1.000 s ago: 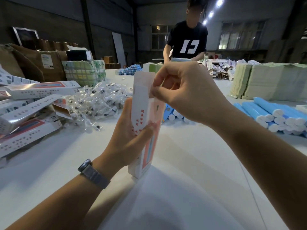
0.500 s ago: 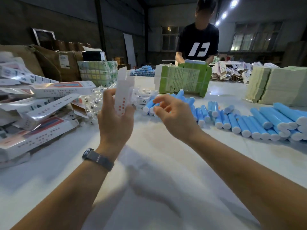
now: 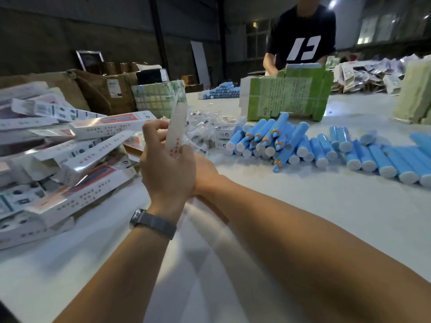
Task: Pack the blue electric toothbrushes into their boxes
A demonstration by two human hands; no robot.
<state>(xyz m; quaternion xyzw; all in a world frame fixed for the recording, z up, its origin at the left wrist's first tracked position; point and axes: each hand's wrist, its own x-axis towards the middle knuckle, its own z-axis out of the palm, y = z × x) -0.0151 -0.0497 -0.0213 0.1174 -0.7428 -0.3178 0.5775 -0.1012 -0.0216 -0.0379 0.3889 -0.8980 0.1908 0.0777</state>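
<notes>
My left hand (image 3: 166,169) grips a slim white toothbrush box (image 3: 176,129) with red print and holds it upright above the table. My right hand (image 3: 206,167) sits just behind and to the right of the left hand. Its fingers are hidden, so I cannot tell what they touch. Several blue electric toothbrushes (image 3: 300,145) with white end caps lie in a row and a small heap on the white table (image 3: 303,224), to the right of both hands. A pile of white boxes (image 3: 77,148) lies to the left.
Clear bags of small parts (image 3: 201,127) lie behind the held box. A green carton (image 3: 286,94) stands beyond the toothbrushes, and a person in a black shirt (image 3: 300,36) works behind it. Brown cardboard boxes (image 3: 100,89) stand at the far left, pale stacks (image 3: 415,94) at the right.
The box has gone from standing on the table to being held up by my left hand alone. My right hand left the box top and moved down behind the left hand.
</notes>
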